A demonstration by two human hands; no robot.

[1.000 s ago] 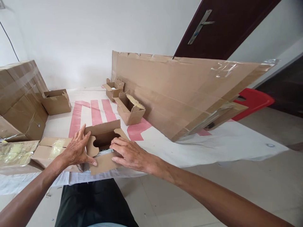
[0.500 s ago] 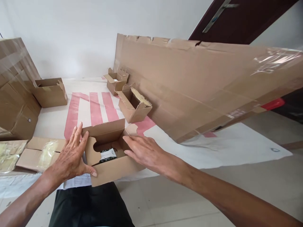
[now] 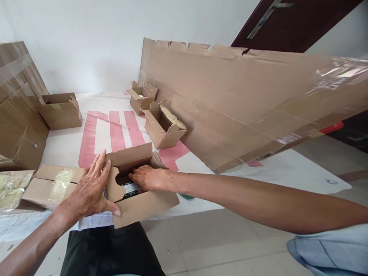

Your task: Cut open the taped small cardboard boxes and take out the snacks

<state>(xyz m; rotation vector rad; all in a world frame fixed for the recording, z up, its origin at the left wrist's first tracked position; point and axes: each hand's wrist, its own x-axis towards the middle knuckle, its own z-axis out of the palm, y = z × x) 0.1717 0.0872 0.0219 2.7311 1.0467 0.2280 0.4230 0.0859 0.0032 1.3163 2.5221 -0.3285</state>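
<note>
"Where's the box?"
"An open cardboard box (image 3: 142, 207) sits at the near edge of the cloth-covered desk (image 3: 201, 191), with a black-and-white packet (image 3: 131, 190) inside."
"The hands?"
"The left hand (image 3: 90, 189) rests spread against the box's left side, fingers wide apart. The right hand (image 3: 148, 178) reaches inside; I can't tell whether its fingers grip anything."
"How far along?"
"Partway, I'd judge: packet in, flaps open. What remains is unclear. Two taped cartons (image 3: 38, 189) stand to the left."
"Any writing?"
"None readable; the packet's print is too small."
</note>
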